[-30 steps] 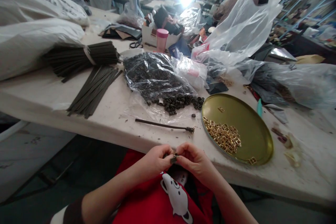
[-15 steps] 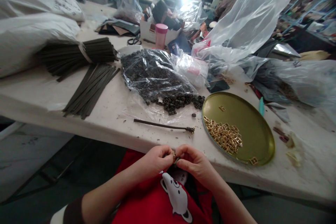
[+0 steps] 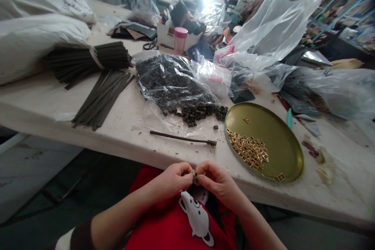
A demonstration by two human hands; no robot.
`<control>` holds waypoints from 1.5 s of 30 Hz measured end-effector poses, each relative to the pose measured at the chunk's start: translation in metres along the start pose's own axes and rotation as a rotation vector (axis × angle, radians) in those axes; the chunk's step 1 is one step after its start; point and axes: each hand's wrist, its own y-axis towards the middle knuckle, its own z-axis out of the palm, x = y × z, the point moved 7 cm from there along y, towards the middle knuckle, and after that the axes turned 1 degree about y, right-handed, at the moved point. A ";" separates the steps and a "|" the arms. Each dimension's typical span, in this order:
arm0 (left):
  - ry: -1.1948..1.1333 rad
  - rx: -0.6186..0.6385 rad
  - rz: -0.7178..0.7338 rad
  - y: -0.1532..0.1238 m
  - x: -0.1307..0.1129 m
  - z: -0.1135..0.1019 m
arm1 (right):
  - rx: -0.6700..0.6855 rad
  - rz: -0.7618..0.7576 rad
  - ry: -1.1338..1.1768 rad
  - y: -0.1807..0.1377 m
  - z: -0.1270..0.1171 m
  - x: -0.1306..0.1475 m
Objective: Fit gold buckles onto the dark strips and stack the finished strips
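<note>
Close together at the table's front edge, my left hand [image 3: 178,177] and my right hand [image 3: 213,179] pinch a small gold buckle [image 3: 195,176] between their fingertips. Some dark strap seems to be with it, but my fingers hide most of that. Just beyond my hands lies a thin dark strap [image 3: 181,138] with a gold buckle at its right end. To the right, a round gold-green tray [image 3: 281,140] holds a heap of gold buckles [image 3: 249,150]. Small dark loops [image 3: 195,115] spill from a clear plastic bag [image 3: 175,80].
On the left are a tied bundle of dark strips [image 3: 111,55] and a loose pile of strips [image 3: 102,99], beside white sacks [image 3: 43,31]. A pink-lidded jar [image 3: 180,41], scissors [image 3: 150,45] and clear plastic bags [image 3: 269,31] stand or lie farther back.
My fingertips have shifted slightly around the buckle, so more of it shows between them. Both hands stay in nearly the same place. The view has moved a little.
</note>
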 end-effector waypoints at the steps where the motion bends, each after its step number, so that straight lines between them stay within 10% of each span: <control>1: 0.010 -0.003 0.009 0.000 0.000 0.000 | 0.006 -0.011 -0.008 -0.001 0.001 0.000; 25: -0.028 -0.003 -0.033 0.002 0.002 0.002 | -0.100 0.014 0.076 0.006 -0.004 -0.008; 35: 0.010 -0.025 0.026 0.003 -0.010 0.000 | -0.446 -0.445 -0.539 -0.007 -0.017 0.008; 45: -0.156 -0.004 -0.006 0.001 0.005 0.007 | -0.382 -0.807 -0.997 -0.032 0.010 0.028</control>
